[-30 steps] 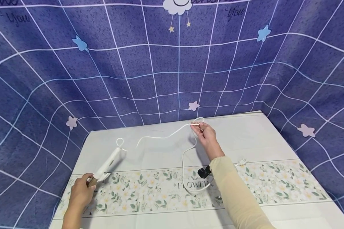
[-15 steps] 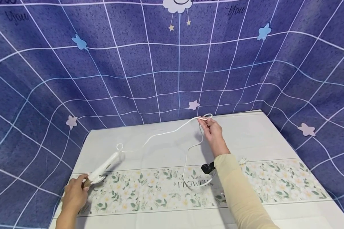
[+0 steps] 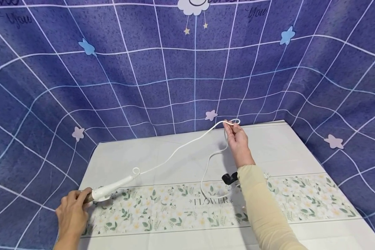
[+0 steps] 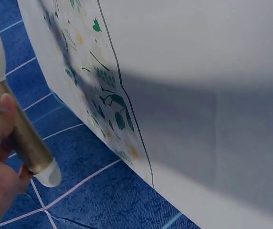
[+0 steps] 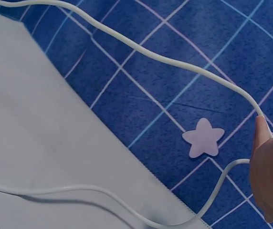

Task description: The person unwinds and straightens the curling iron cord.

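Note:
My left hand [image 3: 72, 213] grips a white-handled curling iron [image 3: 112, 189] by its barrel, over the left side of the table. In the left wrist view, fingers wrap the gold barrel [image 4: 29, 138], and its white tip sticks out past them. A small hanging loop [image 3: 136, 171] sits at the handle's end. From there the white power cord [image 3: 175, 151] rises to my right hand [image 3: 240, 147], which pinches it near the table's back edge. The right wrist view has the cord [image 5: 165, 59] entering the fingers from above and leaving below.
A white cloth with a flowered band [image 3: 162, 211] covers the table [image 3: 128, 152]. Blue gridded curtain [image 3: 187, 90] with stars surrounds its back and sides. A black item [image 3: 228, 178] sits beside the right sleeve [image 3: 262, 205]. Slack cord [image 3: 206, 166] trails below the right hand.
My left hand has moved left with the curling iron, whose handle now lies flatter and points more to the right. My right hand has moved right and away, drawing the cord straighter between the hands.

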The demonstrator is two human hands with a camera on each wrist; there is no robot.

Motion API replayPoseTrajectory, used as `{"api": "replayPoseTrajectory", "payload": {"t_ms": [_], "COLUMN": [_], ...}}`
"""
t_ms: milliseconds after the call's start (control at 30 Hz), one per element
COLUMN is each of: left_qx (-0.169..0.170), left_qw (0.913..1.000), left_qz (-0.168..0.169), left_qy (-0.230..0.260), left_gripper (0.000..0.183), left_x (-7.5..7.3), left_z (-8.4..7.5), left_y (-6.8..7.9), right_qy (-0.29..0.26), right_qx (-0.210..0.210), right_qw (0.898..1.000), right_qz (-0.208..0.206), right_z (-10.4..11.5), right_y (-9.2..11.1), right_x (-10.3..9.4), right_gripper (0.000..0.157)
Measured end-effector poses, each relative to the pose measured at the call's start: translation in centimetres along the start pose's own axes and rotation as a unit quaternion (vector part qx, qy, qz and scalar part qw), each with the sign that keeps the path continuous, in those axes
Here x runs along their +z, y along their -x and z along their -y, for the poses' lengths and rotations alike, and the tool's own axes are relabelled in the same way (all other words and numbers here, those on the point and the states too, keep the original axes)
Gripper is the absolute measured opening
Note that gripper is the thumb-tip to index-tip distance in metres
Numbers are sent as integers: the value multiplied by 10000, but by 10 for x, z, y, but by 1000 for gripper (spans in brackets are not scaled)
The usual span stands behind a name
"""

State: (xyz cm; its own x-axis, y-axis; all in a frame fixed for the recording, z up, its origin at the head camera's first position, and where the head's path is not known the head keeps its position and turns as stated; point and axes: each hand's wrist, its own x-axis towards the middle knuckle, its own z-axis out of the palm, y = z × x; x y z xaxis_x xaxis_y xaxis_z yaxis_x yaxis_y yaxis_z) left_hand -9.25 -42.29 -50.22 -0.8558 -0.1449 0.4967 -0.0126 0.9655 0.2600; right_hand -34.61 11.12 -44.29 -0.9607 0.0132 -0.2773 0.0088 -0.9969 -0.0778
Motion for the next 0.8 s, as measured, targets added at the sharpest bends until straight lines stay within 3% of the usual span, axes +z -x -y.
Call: {"api": "replayPoseTrajectory", "payload": {"t_ms": [367, 533, 700, 800], "left_qx": [686, 948, 603, 152], "left_qw": [9952, 9932, 9979, 9996], "left_qz": [-656, -643, -256, 47], "left_qy": [231, 190, -11, -212], "left_gripper": [69, 84, 83, 69], "left_x": [-4, -8, -10, -8], "left_z": [-3, -2, 2, 5], "left_y": [-8, -10, -3, 2], "right_qy": [-475, -647, -656, -616], "right_qx": [-62, -105, -222, -204], "right_qw": [9988, 9977, 9975, 9978], "right_qz": [-117, -174, -145, -148], "right_z": [16, 23, 27, 28], "right_y": [-1, -3, -3, -3], "right_x": [2, 2, 2, 1], "right_gripper": [19, 23, 44, 41]}}
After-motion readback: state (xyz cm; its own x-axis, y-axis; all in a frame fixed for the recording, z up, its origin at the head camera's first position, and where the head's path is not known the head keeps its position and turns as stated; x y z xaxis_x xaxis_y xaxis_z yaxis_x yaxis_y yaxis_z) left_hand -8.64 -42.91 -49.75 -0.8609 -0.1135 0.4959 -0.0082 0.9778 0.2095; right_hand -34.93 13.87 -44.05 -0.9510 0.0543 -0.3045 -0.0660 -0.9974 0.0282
